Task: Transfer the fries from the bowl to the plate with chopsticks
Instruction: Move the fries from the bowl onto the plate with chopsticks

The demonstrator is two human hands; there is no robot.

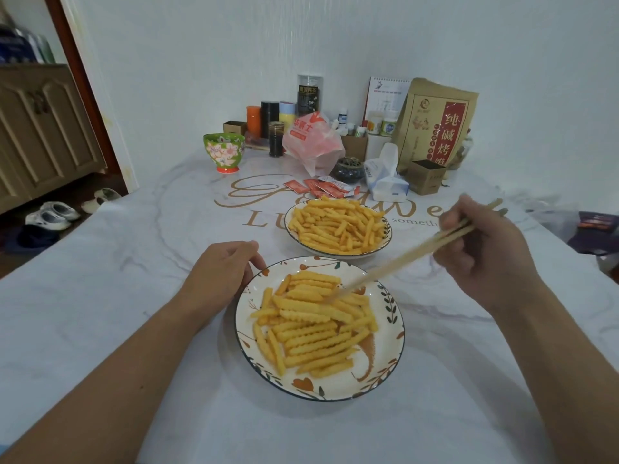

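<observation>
A near dish with a leaf-and-heart pattern (397,333) holds a pile of crinkle-cut fries (315,326). Behind it, a shallower blue-rimmed dish (387,231) is heaped with more fries (335,226). My right hand (485,249) grips a pair of pale wooden chopsticks (402,257). The chopsticks slant down to the left, and their tips sit among the fries at the back of the near dish. I cannot tell whether the tips pinch a fry. My left hand (221,276) rests on the table at the near dish's left rim, fingers loosely curled, thumb touching the rim.
Red sauce packets (321,187) lie just behind the far dish. The back of the marble-patterned table (134,262) is crowded with a flowered green bowl (224,152), a plastic bag (313,142), a tissue pack (385,182), boxes and bottles. A dark object (596,229) lies at the right edge.
</observation>
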